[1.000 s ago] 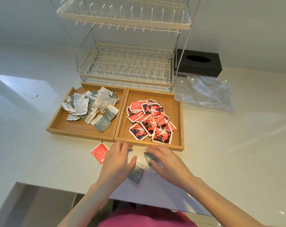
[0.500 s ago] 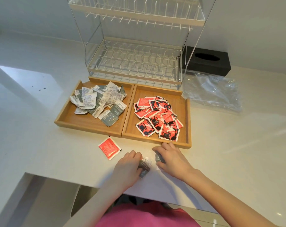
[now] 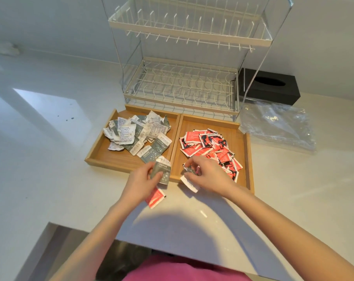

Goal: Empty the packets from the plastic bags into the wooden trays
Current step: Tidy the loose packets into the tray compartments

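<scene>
Two wooden trays stand side by side on the white counter. The left tray (image 3: 103, 148) holds a heap of grey and white packets (image 3: 137, 134). The right tray (image 3: 248, 159) holds a heap of red packets (image 3: 210, 148). My left hand (image 3: 140, 182) grips a grey packet (image 3: 162, 171) over the trays' front edge. My right hand (image 3: 209, 175) pinches another grey and white packet (image 3: 189, 179) just in front of the right tray. One red packet (image 3: 156, 197) lies on the counter, partly under my left hand.
A white wire dish rack (image 3: 182, 78) stands right behind the trays. A black tissue box (image 3: 273, 87) sits at the back right. A crumpled clear plastic bag (image 3: 277, 124) lies to the right of the trays. The counter's front edge is near my body.
Both hands closed on the grey packets that lay on the counter and lifted them toward the trays' front edge. The view has shifted closer.
</scene>
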A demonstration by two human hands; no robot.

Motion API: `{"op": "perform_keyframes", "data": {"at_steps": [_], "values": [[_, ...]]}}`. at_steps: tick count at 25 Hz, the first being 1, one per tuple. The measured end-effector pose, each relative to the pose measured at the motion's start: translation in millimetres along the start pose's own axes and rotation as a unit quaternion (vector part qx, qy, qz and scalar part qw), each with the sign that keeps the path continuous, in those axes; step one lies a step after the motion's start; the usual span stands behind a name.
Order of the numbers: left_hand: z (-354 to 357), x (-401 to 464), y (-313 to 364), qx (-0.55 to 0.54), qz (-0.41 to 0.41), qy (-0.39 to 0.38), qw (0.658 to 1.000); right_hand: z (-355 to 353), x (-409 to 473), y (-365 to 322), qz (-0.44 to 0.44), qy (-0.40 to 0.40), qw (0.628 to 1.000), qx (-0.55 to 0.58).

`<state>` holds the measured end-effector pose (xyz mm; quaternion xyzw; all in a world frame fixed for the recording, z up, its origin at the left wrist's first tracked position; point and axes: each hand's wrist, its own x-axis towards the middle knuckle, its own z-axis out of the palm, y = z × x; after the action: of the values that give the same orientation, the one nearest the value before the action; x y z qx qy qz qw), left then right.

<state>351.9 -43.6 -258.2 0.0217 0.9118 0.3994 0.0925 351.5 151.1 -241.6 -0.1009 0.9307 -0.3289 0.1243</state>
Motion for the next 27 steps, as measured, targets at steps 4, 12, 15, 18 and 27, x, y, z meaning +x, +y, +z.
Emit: {"op": "perform_keyframes", "data": {"at_steps": [4,12,15,18,27], "values": [[-31.9,41.8,-11.4,0.023,-0.005,0.044,0.999,-8.6,58.6,-34.4,-0.046,0.027,0.997,-0.061],[-54.1,75.5,-28.1,0.022,-0.025,0.035,0.999,4.2,111.8,-54.2,-0.023,-0.006,0.993,-0.115],[-52.2,61.0,-34.7,0.051,0.004,0.055,0.997,13.0,94.7,-54.4,-0.041,-0.033,0.992,-0.116],[-47.0,36.2,-41.5,0.05,0.014,0.046,0.998,23.5,66.8,-56.2,-0.063,-0.061,0.991,-0.106],[-2.0,-11.8,-65.8,0.17,0.011,0.017,0.985,90.9,6.2,-52.7,0.067,-0.057,0.978,-0.189]]}}
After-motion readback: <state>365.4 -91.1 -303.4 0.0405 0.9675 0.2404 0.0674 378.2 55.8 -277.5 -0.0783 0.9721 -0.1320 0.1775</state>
